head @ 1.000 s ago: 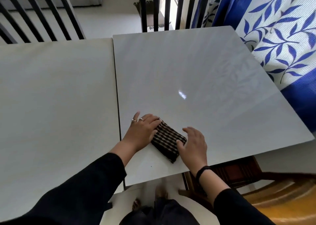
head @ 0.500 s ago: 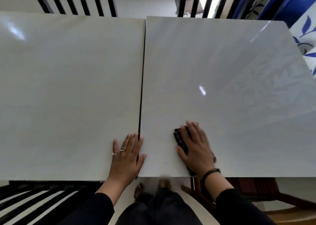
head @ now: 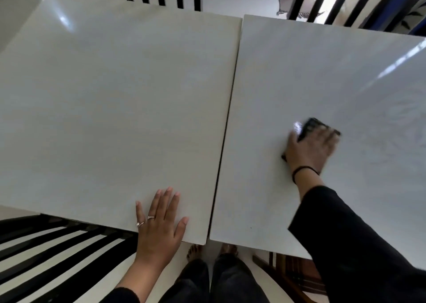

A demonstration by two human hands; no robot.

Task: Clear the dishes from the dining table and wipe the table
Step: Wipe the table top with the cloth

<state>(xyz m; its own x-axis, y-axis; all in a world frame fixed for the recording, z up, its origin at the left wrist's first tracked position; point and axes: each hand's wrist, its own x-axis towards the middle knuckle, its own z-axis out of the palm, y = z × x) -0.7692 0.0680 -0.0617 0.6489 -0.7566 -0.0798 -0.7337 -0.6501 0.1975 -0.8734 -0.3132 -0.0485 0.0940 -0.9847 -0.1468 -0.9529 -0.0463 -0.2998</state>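
Cloth pinned under our right hand, mid-wipe on the table's right half.

The cloth lies on the right half of the table, pressed beneath our right hand. Its fingers look spread flat rather than curled, though blur softens them. Our left hand rests flat and empty at the near edge of the left half. With no real grip, we judge the cloth could slide out or bunch on a fast stroke, or snag at the seam between the 2 halves.
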